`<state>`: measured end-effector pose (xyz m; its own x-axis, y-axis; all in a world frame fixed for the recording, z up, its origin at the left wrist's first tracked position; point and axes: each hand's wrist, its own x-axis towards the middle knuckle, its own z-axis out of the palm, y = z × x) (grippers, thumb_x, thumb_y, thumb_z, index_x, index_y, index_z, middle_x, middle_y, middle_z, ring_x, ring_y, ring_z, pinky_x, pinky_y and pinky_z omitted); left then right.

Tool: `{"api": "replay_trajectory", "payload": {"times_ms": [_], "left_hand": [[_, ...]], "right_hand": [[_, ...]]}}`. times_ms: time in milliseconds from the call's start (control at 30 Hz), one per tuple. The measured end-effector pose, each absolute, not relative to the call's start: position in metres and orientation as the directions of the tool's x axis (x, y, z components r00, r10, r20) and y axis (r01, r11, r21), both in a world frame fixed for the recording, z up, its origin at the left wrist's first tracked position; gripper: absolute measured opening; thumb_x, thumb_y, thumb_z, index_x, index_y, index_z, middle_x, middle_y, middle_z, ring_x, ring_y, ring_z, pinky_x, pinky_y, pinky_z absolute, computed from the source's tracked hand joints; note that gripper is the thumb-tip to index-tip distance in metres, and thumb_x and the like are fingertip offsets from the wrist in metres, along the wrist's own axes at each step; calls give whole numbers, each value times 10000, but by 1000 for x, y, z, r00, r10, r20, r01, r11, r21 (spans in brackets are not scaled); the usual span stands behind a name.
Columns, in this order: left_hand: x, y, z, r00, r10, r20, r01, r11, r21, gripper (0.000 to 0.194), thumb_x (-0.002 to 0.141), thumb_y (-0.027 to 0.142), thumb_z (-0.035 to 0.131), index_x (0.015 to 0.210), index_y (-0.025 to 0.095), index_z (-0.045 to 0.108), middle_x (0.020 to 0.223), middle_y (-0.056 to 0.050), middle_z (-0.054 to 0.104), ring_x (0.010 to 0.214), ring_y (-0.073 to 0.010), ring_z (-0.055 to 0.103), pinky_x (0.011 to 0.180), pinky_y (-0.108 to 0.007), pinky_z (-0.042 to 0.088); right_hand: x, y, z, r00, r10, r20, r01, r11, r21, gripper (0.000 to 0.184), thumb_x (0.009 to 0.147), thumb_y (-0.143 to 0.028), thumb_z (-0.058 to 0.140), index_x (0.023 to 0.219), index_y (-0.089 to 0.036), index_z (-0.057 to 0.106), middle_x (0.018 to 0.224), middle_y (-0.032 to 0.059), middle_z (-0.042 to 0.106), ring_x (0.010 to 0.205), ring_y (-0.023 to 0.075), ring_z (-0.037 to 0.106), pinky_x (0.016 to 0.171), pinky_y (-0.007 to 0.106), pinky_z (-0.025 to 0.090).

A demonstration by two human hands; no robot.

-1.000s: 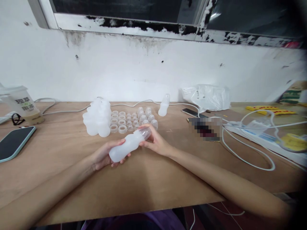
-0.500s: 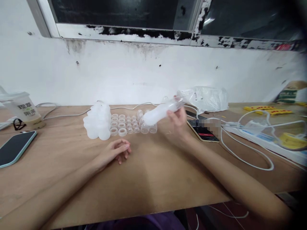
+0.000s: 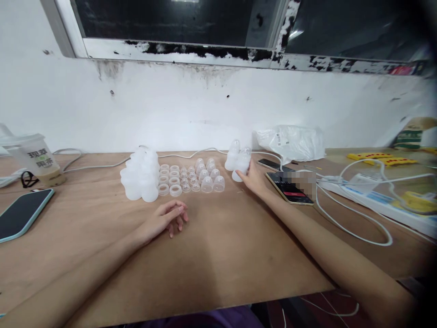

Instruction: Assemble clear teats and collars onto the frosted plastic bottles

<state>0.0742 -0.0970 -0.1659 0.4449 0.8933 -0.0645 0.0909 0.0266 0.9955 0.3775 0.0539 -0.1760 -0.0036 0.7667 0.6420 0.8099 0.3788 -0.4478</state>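
Note:
At the back of the table my right hand (image 3: 254, 179) has its fingers round a frosted baby bottle (image 3: 242, 163) with a clear domed cap. The bottle stands upright or nearly so; whether its base rests on the table I cannot tell. Just behind it stands a similar capped bottle (image 3: 233, 154). My left hand (image 3: 168, 217) lies on the table with loosely bent fingers, holding nothing. Ahead of it are rows of clear rings (image 3: 175, 190), small bottle nipples (image 3: 185, 186) and clear domed caps (image 3: 206, 184). To their left is a cluster of white bottle bodies (image 3: 140, 177).
A phone (image 3: 290, 187) and looped white cables (image 3: 355, 238) lie right of my right hand, near a power strip (image 3: 344, 187). Behind is a plastic bag (image 3: 293, 142). On the left are a drink cup (image 3: 43, 159) and another phone (image 3: 25, 214).
The bottle was tilted in the air above the domed caps; my right hand has brought it upright, to the right, beside the other bottle. My left hand has hardly moved.

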Motion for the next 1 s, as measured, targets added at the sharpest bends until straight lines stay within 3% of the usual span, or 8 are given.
{"api": "replay_trajectory", "payload": {"times_ms": [100, 267, 467, 800, 900, 1000], "left_hand": [[73, -96, -166, 436, 898, -55, 111, 7, 994, 229, 782, 358, 415, 899, 161, 416, 770, -17, 508, 556, -73, 488, 351, -138, 361], [71, -96, -166, 431, 902, -38, 144, -27, 989, 229, 782, 357, 412, 900, 161, 420, 772, -15, 509, 560, -70, 488, 358, -137, 359], [71, -95, -166, 441, 897, -43, 160, -31, 987, 232, 784, 363, 409, 899, 162, 422, 775, -15, 509, 563, -70, 486, 356, -135, 353], [71, -95, -169, 454, 891, -33, 199, -65, 978, 253, 782, 385, 394, 905, 165, 411, 769, -14, 509, 564, -77, 484, 368, -150, 348], [71, -98, -168, 445, 895, 33, 300, -184, 936, 250, 790, 378, 375, 921, 170, 422, 760, -15, 517, 567, -84, 483, 401, -168, 356], [68, -101, -166, 428, 889, 164, 514, -389, 765, 218, 794, 343, 372, 909, 184, 466, 748, -16, 538, 597, -104, 489, 508, -213, 381]], "right_hand": [[382, 56, -184, 24, 857, 514, 826, 273, -493, 586, 702, -389, 495, 1194, -132, 307, 1059, 150, 538, 900, 300, 538, 734, 411, 422], [389, 62, -189, 34, 894, 447, 842, 215, -494, 585, 734, -423, 440, 1221, -137, 286, 1096, 141, 526, 947, 301, 522, 765, 406, 410], [386, 59, -189, -120, 920, 372, 861, 283, -423, 626, 741, -462, 420, 1247, -136, 248, 1177, 145, 465, 997, 291, 496, 817, 397, 385], [384, 58, -190, -110, 927, 358, 887, 254, -385, 631, 755, -459, 401, 1253, -117, 219, 1163, 163, 471, 994, 293, 498, 811, 389, 384], [384, 58, -190, -101, 928, 358, 883, 250, -398, 627, 754, -445, 414, 1250, -110, 226, 1141, 164, 490, 979, 291, 508, 808, 386, 385], [385, 59, -191, -82, 930, 358, 885, 233, -402, 619, 757, -440, 410, 1248, -106, 234, 1131, 171, 498, 971, 291, 514, 794, 394, 389]]}}
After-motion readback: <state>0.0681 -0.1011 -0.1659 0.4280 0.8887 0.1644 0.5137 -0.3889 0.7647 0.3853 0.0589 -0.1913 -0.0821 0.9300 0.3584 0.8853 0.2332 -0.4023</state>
